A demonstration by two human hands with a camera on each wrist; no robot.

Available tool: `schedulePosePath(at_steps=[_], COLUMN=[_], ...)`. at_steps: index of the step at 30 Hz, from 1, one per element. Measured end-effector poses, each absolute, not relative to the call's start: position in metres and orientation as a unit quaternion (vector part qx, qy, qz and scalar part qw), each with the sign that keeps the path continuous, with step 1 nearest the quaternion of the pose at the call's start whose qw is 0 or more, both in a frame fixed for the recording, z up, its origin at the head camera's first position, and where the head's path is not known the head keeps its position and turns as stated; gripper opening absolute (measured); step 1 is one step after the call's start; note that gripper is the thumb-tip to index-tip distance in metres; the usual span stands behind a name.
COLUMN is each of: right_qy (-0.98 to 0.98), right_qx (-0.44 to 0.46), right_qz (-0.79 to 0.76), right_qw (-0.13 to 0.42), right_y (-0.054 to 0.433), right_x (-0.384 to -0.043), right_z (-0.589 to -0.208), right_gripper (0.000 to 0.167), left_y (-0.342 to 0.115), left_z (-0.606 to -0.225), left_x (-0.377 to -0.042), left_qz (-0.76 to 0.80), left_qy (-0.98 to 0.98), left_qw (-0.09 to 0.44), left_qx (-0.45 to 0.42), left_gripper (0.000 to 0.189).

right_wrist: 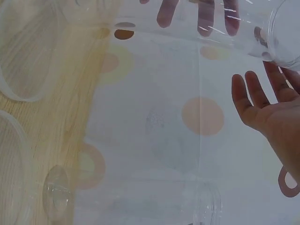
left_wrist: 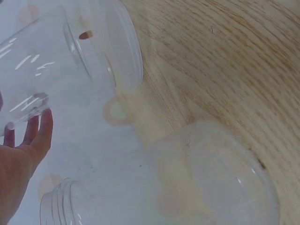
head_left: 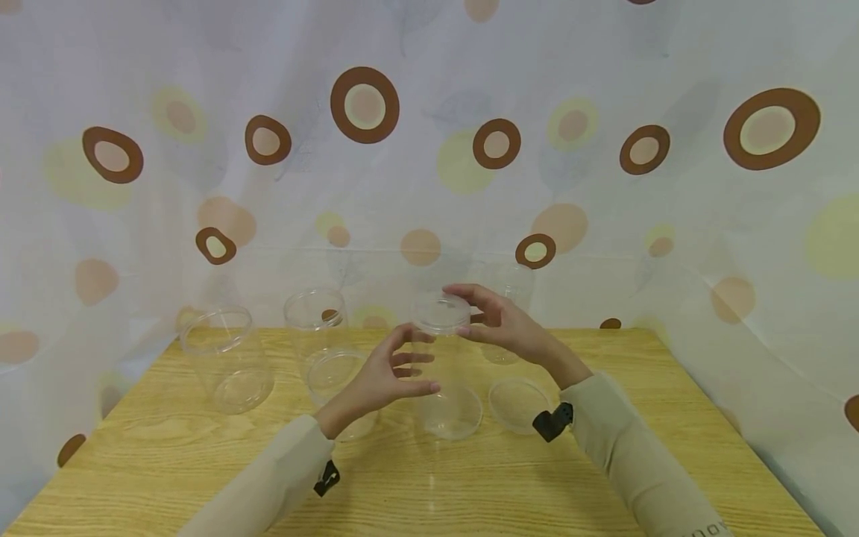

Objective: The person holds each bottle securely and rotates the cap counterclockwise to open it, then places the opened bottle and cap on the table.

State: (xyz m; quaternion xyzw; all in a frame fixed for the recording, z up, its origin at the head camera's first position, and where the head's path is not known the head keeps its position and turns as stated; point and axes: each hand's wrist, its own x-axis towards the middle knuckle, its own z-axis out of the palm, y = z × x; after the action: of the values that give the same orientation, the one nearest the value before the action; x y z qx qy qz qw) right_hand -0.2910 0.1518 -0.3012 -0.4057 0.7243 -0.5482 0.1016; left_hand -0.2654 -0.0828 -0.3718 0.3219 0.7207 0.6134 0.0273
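Clear jar (head_left: 448, 358) upright over the middle of the table (head_left: 510, 485), left hand (head_left: 379, 380) curled round its side, right hand (head_left: 506, 324) cupping the rim. Best to hold it vertical with light, even pressure, as thin plastic probably flexes. Right sleeve (head_left: 644, 462) has partial cut-off letters, no readable label on jar

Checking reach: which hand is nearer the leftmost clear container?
Left. The left hand is to the right of the leftmost clear container, at the central jar's side; the right hand is farther right, at that jar's top.
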Motion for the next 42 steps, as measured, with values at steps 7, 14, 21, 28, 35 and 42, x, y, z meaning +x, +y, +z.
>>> schedulePosePath(at_steps=[7, 14, 21, 28, 35, 42], right_qy=[0.742, 0.780, 0.790, 0.747, 0.710, 0.727], right_qx=[-0.384, -0.339, -0.327, -0.373, -0.406, -0.383], right_qz=[-0.549, -0.522, -0.512, -0.550, -0.565, -0.566], right_qw=[0.018, -0.070, -0.087, 0.031, 0.113, 0.061], right_y=[0.146, 0.136, 0.131, 0.143, 0.151, 0.146], right_x=[-0.286, -0.280, -0.279, -0.287, -0.292, -0.285], right_z=[-0.308, -0.316, -0.316, -0.311, -0.305, -0.307], right_gripper=[0.061, 0.062, 0.057, 0.057, 0.060, 0.061], left_y=[-0.083, -0.080, -0.080, -0.083, -0.085, -0.086], left_z=[-0.364, -0.353, -0.371, -0.377, -0.376, -0.375], left_x=[-0.258, -0.247, -0.260, -0.266, -0.265, -0.265], left_qz=[0.615, 0.617, 0.611, 0.610, 0.601, 0.606], left_qy=[0.728, 0.741, 0.743, 0.727, 0.729, 0.728], left_qw=[0.013, 0.008, 0.004, 0.013, 0.018, 0.004], left_qx=[0.302, 0.265, 0.273, 0.314, 0.326, 0.321], left_gripper=[0.071, 0.075, 0.076, 0.072, 0.071, 0.070])
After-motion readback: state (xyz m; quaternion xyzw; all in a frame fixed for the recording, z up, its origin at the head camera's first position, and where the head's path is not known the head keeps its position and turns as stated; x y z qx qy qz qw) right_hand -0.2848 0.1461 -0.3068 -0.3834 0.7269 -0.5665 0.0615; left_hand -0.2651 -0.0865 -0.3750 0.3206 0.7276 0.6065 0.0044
